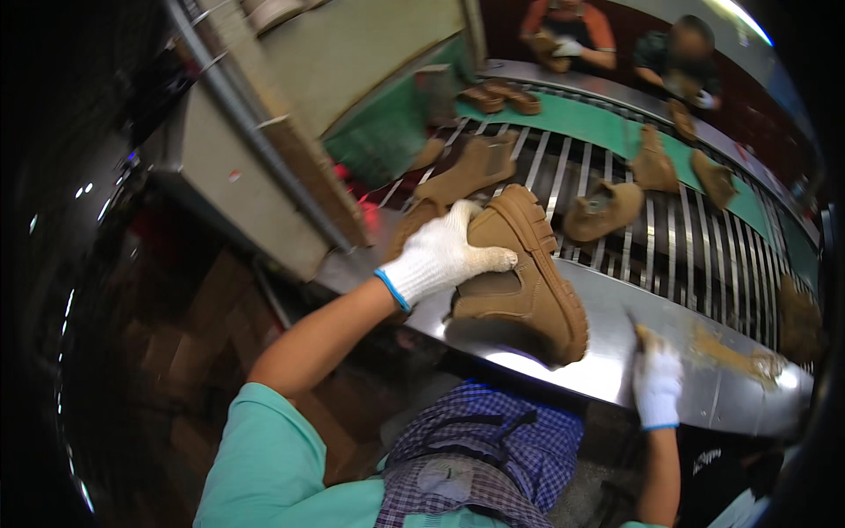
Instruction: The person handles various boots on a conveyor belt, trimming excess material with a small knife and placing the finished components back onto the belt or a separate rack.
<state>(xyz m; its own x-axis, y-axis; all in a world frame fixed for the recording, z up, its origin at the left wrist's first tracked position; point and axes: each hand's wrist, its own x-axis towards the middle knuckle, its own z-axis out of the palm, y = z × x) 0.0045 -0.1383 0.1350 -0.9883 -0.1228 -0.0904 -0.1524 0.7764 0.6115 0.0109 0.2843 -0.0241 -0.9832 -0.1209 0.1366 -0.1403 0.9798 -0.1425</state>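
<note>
One gloved left hand (440,255) outstretched, gripping tan boot (524,277), sole tilted rightward

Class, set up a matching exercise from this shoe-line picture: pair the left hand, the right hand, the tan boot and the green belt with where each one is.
1 left hand
2 right hand
3 tan boot
4 green belt

a far side, beyond the rollers
b gripped, sole facing right
c on the boot
d on the steel ledge

Pairs: 1-c, 2-d, 3-b, 4-a

Light: dim overall, brightest overhead at far right.
Glare: white patch on the steel counter (528,361).
Edges: black, bent, perhaps slightly blurred.
</note>
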